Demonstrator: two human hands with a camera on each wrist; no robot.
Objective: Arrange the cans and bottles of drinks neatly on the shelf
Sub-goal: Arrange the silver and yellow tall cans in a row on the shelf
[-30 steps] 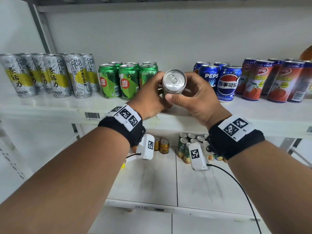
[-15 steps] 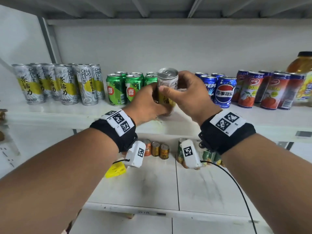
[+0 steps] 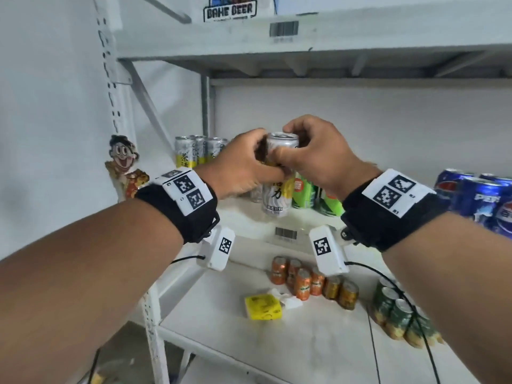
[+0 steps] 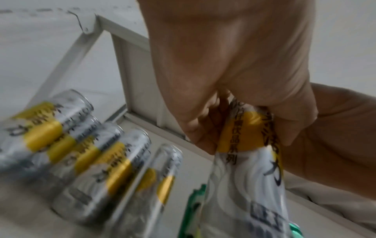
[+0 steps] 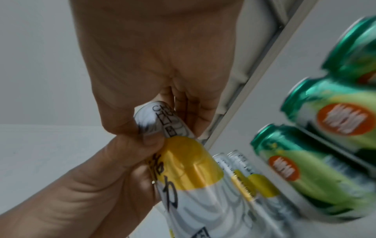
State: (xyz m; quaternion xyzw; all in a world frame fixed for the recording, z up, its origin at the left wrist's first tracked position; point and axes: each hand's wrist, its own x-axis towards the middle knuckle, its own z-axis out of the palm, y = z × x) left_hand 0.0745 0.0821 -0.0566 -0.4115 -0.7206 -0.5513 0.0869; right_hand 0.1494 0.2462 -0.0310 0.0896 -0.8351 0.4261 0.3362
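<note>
Both hands, left point(image 3: 238, 164) and right point(image 3: 313, 159), clasp the upper half of one upright can point(image 3: 278, 173), held between them above the shelf point(image 3: 243, 214). Rigid, smooth, probably full; grip mid-body, since thin walls dent.

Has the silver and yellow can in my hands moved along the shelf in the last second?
Yes. The silver and yellow can has shifted left: from right of the green cans to their left side.
</note>
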